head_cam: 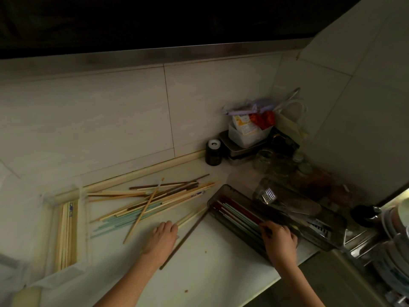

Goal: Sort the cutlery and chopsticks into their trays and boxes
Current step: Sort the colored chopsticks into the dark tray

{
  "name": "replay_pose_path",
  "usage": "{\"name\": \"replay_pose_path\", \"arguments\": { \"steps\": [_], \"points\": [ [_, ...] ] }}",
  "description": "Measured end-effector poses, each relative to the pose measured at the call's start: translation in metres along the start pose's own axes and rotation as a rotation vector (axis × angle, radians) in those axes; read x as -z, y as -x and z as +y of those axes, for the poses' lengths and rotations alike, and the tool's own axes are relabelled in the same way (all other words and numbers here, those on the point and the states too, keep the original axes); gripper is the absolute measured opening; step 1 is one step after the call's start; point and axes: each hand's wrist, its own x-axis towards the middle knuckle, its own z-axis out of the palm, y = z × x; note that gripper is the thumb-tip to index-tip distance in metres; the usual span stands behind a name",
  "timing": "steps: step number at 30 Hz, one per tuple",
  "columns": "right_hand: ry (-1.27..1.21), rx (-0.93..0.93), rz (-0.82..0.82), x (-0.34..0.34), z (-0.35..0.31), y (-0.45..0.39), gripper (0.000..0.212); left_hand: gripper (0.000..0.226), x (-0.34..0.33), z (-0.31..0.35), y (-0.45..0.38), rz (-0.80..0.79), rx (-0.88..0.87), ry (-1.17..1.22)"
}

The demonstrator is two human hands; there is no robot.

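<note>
One head view is all there is, dim and looking down on a pale surface (210,273) in a tiled corner. A loose heap of chopsticks (152,202), pale wood, brown and teal, lies fanned across the middle of it. To the left, a clear box (66,233) already holds a row of pale wooden sticks laid lengthwise. To the right sits a dark tray (241,214) with red, white and teal chopsticks in its near compartment, and beyond it a second dark tray (309,218) holding forks and other metal cutlery.

The left hand (162,237) rests on the surface at the butt ends of a pale pair (191,216); its fingers look curled toward those ends, but whether they actually grip cannot be told. A long brown stick (183,240) lies just beside that hand. The right hand (280,239) is over the near end of the dark tray, fingers bent down onto the coloured sticks there; whether it pinches one or only nudges them is unclear.

Risk, as I judge it: in this poor light, similar pale sticks could be sorted into the wrong container, and dragging the pair could roll the brown stick toward the surface's edge.
</note>
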Motion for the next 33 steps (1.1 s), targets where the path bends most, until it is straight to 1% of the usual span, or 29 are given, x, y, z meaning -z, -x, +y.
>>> {"name": "replay_pose_path", "arguments": {
  "steps": [2, 4, 5, 7, 8, 9, 11, 14, 16, 17, 18, 21, 22, 24, 26, 28, 30, 33],
  "points": [
    [-0.004, 0.01, 0.0, 0.001, -0.002, -0.001, 0.022, 0.037, 0.003, 0.004, 0.0, 0.035, -0.034, -0.007],
    [-0.015, 0.024, 0.013, 0.001, -0.006, -0.002, 0.021, 0.037, 0.012, 0.01, -0.004, 0.084, -0.026, -0.025],
    [-0.025, 0.035, 0.023, 0.001, -0.009, -0.002, 0.021, 0.041, 0.02, 0.014, -0.008, 0.103, -0.008, -0.017],
    [-0.091, 0.081, 0.03, 0.0, -0.021, -0.001, 0.021, 0.065, 0.039, 0.024, -0.019, 0.107, 0.007, 0.046],
    [-0.163, 0.114, 0.022, -0.001, -0.03, 0.0, 0.021, 0.074, 0.049, 0.029, -0.025, 0.114, -0.003, 0.064],
    [-0.26, 0.14, 0.001, -0.002, -0.04, 0.001, 0.02, 0.077, 0.059, 0.036, -0.031, 0.13, -0.029, 0.066],
    [-0.465, 0.162, -0.084, -0.001, -0.062, 0.003, 0.021, 0.072, 0.074, 0.05, -0.042, 0.173, -0.106, 0.062],
    [-0.752, 0.17, -0.217, -0.001, -0.085, 0.003, 0.023, 0.053, 0.092, 0.076, -0.055, 0.19, -0.205, 0.092],
    [-0.867, 0.138, -0.217, -0.002, -0.087, 0.002, 0.017, 0.036, 0.097, 0.09, -0.059, 0.185, -0.242, 0.174],
    [-0.893, 0.101, -0.21, -0.002, -0.085, 0.0, 0.014, 0.029, 0.097, 0.095, -0.062, 0.139, -0.233, 0.231],
    [-0.902, 0.062, -0.21, -0.003, -0.081, -0.001, 0.011, 0.026, 0.093, 0.098, -0.064, 0.089, -0.242, 0.247],
    [-0.929, -0.033, -0.215, -0.005, -0.067, -0.004, 0.005, 0.025, 0.086, 0.097, -0.067, 0.054, -0.292, 0.258],
    [-0.947, -0.077, -0.171, -0.004, -0.06, -0.005, 0.003, 0.027, 0.083, 0.094, -0.068, 0.038, -0.302, 0.254],
    [-0.958, -0.179, -0.018, 0.001, -0.042, -0.009, 0.004, 0.029, 0.076, 0.083, -0.068, 0.021, -0.307, 0.247],
    [-0.929, -0.232, 0.098, 0.008, -0.021, -0.013, 0.004, 0.024, 0.068, 0.069, -0.068, 0.026, -0.255, 0.249],
    [-0.865, -0.252, 0.144, 0.012, -0.004, -0.014, 0.004, 0.023, 0.06, 0.053, -0.069, 0.01, -0.165, 0.238],
    [-0.711, -0.261, 0.13, 0.01, 0.007, -0.014, 0.004, 0.028, 0.053, 0.037, -0.068, -0.04, -0.081, 0.177],
    [-0.506, -0.226, 0.061, 0.002, 0.01, -0.013, 0.011, 0.035, 0.044, 0.013, -0.062, -0.095, 0.022, 0.095]
  ]
}}
